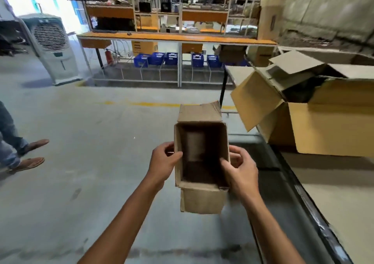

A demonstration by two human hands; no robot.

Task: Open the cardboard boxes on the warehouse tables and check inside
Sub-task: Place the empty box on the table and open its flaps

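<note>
A: Quick one. You hold the small box off the tabletop, over the floor, just left of the tabletop's edge. Your left hand clamps the left wall and your right hand the right wall, thumbs hooked over the rim.

B: Agreed. Your far flap and near flap are folded out, so this one's open and you look straight in. It's dark inside with one pale patch on the bottom; can't tell what.

A: The big box on the tabletop has open flaps too. Whether you checked it, can't tell.

B: Orientation: the mouth faces up at you, and its long side runs from you outward.
</note>
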